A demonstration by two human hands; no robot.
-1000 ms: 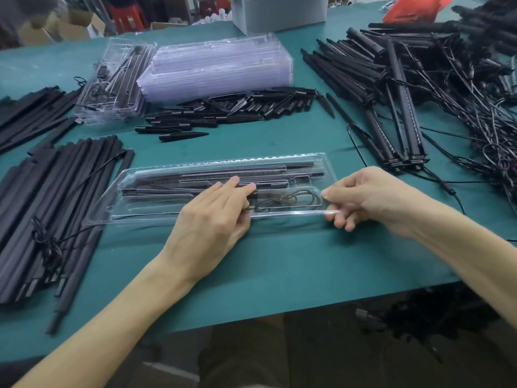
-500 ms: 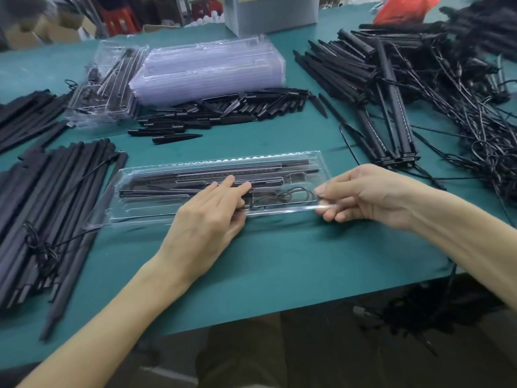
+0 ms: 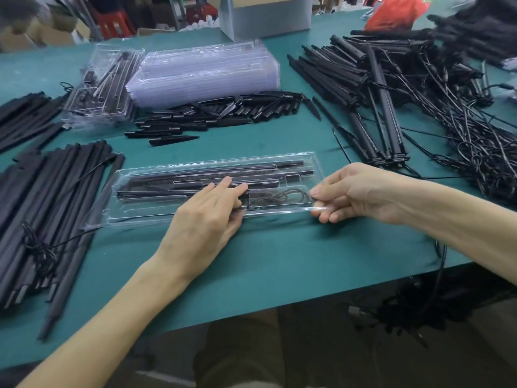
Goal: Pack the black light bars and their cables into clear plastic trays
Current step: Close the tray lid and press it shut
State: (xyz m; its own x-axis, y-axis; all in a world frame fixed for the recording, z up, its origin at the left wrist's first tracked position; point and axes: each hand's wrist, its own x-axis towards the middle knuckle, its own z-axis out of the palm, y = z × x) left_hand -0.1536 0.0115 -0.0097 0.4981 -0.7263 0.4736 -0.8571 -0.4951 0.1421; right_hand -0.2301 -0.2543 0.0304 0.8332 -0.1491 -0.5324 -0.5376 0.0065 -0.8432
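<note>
A clear plastic tray [image 3: 145,211] lies lengthwise on the green table in front of me. Black light bars [image 3: 251,170] sit in its long slots and a coiled cable [image 3: 282,198] fills the pocket at its right end. My left hand [image 3: 207,219] rests on the tray's middle with straight fingers pressing on the bars. My right hand [image 3: 355,191] pinches the tray's right end at the near rim, thumb on top and fingers underneath.
A stack of empty clear trays [image 3: 207,71] stands at the back, with packed trays [image 3: 103,88] to its left. Short black end pieces [image 3: 218,113] lie before the stack. Loose bars [image 3: 47,208] fill the left, bars with tangled cables [image 3: 419,102] the right. A grey box [image 3: 265,15] stands behind.
Both hands keep their places on the tray. The tray and hands have barely moved on the table; only the camera view has drifted slightly.
</note>
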